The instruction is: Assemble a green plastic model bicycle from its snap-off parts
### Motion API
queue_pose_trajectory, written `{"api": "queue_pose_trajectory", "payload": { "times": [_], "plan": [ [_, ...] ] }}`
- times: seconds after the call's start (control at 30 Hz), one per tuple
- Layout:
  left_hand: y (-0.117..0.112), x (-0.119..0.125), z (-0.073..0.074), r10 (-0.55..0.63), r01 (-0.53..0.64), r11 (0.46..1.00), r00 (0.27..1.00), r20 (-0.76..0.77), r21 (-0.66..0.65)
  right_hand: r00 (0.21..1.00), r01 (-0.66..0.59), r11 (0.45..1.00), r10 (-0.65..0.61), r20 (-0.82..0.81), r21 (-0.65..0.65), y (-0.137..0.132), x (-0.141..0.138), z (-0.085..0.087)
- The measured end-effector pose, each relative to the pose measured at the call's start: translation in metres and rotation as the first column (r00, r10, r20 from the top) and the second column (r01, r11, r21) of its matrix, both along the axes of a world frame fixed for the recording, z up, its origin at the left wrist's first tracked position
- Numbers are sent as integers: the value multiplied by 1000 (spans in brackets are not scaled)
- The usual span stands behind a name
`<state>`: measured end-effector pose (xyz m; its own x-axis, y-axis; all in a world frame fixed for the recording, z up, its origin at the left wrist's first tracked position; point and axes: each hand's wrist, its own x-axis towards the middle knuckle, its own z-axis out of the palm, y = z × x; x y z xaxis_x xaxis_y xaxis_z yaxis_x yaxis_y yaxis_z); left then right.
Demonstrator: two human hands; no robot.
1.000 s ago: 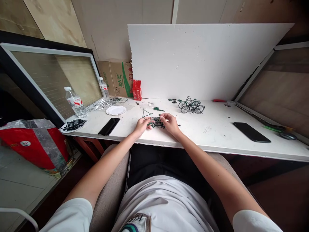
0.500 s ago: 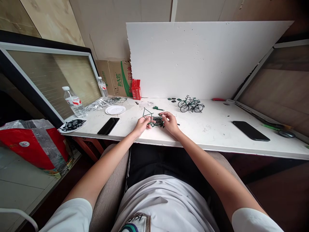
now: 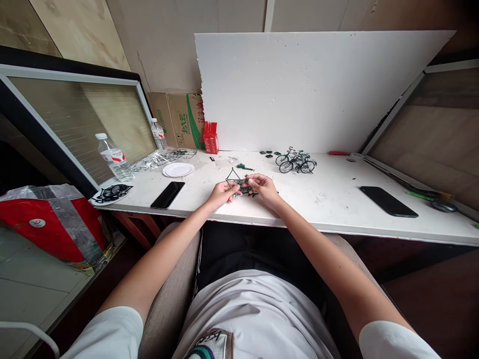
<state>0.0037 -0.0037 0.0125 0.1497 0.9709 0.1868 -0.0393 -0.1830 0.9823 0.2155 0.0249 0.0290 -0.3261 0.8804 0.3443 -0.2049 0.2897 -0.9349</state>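
Note:
Between the fingers of my left hand [image 3: 223, 192] is a thin green model bicycle frame [image 3: 232, 172], its triangle standing up above the fingertips. My right hand [image 3: 263, 188] pinches a small dark green part [image 3: 246, 179] close to the frame's right end. Whether the two pieces touch, I cannot tell. Dark spoked wheels and other small green parts lie on the table under my hands, partly covered by my fingers. Just beyond my hands rests a flat green plastic piece [image 3: 245, 167]. Assembled model bicycles [image 3: 295, 162] stand to the right of my hands, farther back.
A black phone [image 3: 168, 195] and white paper plates [image 3: 178, 169] lie at left, near a water bottle [image 3: 115, 158] and a plate of black parts [image 3: 112, 193]. Another phone [image 3: 388, 202] lies at right. A white board [image 3: 322, 89] stands along the back.
My left hand has moved slightly right with the frame, bringing it closer to my right hand. The frame's triangle has turned a little, and the hands are nearly together.

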Motion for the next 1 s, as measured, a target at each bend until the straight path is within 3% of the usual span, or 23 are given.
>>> {"api": "queue_pose_trajectory", "payload": {
  "times": [0.37, 0.73, 1.0],
  "plan": [
    [-4, 0, 4, -25, 25, 1000, 999, -43, -12, 997, -62, 998, 62, 36, -2, 4, 0, -4],
    [1, -2, -2, -41, 43, 999, 998, -49, 30, 986, -167, 980, 164, -42, -109, -2, 0, 2],
    [1, -1, -1, -47, 48, 999, 998, -36, 26, 985, -169, 979, 165, -45, -115, -1, 0, 1]
  ]
}}
